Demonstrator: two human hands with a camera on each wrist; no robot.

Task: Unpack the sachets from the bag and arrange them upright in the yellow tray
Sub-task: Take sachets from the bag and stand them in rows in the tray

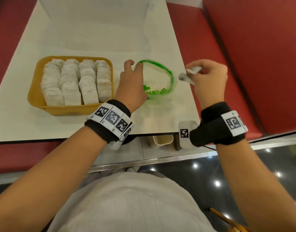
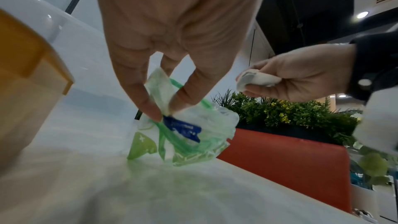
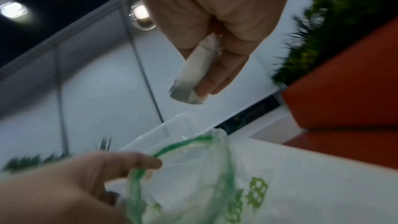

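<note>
**Sachet transfer: last piece out of the bag, placement pending**

Sachet (image 1: 190, 74) is clear of the bag (image 1: 158, 79), just right of its rim and off the table (image 1: 93, 39). I hold it in my right hand (image 1: 209, 79), fingers and thumb curled round it, one end sticking out toward the bag. The wrist view shows it pointing down and away from the palm, tilted, not upright.

The bag stands on the table with its green-edged mouth open. My left hand (image 1: 130, 82) pinches the rim on the bag's left side between thumb and fingertips (image 2: 150, 108), holding the mouth open. I cannot tell whether any sachets remain inside; the film is clear and I see only its green print.

The yellow tray (image 1: 35, 91) sits left of the bag, beyond my left hand. Four rows of white sachets stand in it, closely packed.

Step in hand, as I judge it: extraction done, carry and placement not yet made. The next move calls for crossing over the bag and my left hand to the tray, turning the sachet upright, and finding a gap. The rows look nearly full, so seating it may need neighbouring sachets pressed aside.

Both wrists are raised above the table, hands well apart with the bag between them.
</note>
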